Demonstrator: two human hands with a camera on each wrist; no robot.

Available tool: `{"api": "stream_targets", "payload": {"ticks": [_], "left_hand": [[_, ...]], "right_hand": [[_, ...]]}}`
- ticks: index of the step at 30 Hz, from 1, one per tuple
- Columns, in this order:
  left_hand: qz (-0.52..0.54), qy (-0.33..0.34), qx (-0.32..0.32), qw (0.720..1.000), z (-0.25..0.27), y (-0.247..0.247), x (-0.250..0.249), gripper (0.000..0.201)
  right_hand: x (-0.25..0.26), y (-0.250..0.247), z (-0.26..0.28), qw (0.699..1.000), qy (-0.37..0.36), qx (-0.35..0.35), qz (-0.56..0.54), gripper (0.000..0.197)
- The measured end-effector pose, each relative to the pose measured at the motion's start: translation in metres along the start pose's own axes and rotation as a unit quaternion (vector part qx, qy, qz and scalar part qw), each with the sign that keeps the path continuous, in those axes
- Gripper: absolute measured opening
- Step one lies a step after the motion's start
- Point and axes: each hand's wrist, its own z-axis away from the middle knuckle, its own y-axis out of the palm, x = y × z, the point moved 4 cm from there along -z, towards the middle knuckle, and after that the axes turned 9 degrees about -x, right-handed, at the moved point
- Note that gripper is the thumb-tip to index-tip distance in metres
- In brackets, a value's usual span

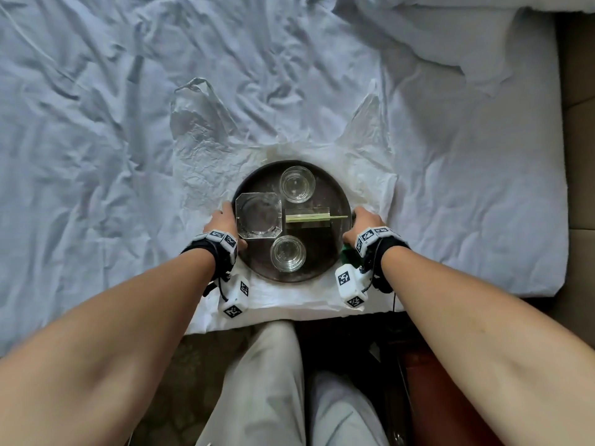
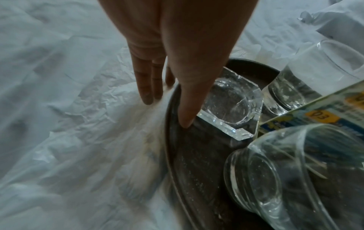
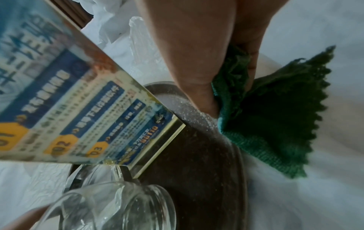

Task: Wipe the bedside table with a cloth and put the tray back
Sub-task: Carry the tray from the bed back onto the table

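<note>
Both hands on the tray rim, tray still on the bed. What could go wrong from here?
1. The tray carries two loose glasses, a glass ashtray and an upright card stand; any tilt on lifting could slide or topple them.
2. The right hand also clutches the green cloth against the rim, so its grip is likely weaker.
3. The tray sits on a thin plastic bag, which may cling or drag along.

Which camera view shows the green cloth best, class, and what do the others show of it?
The right wrist view: the green cloth fills it, bunched under the right hand beside the tray. The head view shows only a green scrap below that wrist. The left wrist view shows none.
</note>
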Motion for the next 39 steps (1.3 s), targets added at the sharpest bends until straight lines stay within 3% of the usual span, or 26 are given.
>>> {"api": "stream_targets", "payload": {"ticks": [4, 9, 22, 30, 35, 39], "left_hand": [[-0.003, 0.016, -0.009, 1.0, -0.006, -0.002, -0.002, 0.075], [0.018, 0.02, -0.01, 1.0, -0.007, -0.005, 0.002, 0.057], [0.023, 0.083, -0.016, 0.996, 0.058, -0.057, -0.025, 0.065], [-0.022, 0.191, -0.015, 0.981, 0.13, -0.091, -0.096, 0.078], [-0.066, 0.264, -0.017, 0.962, 0.182, -0.084, -0.152, 0.079], [-0.094, 0.305, -0.016, 0.948, 0.229, -0.061, -0.201, 0.08]], "right_hand": [[0.002, 0.002, -0.001, 1.0, 0.009, 0.004, -0.015, 0.033], [0.0, 0.001, -0.003, 1.0, 0.016, 0.007, -0.016, 0.032], [-0.044, -0.029, 0.062, 0.993, 0.062, 0.011, -0.098, 0.037], [-0.12, -0.068, 0.125, 0.979, 0.1, -0.026, -0.176, 0.032], [-0.19, -0.088, 0.174, 0.967, 0.12, -0.04, -0.221, 0.04], [-0.253, -0.096, 0.224, 0.952, 0.143, -0.071, -0.259, 0.035]]}}
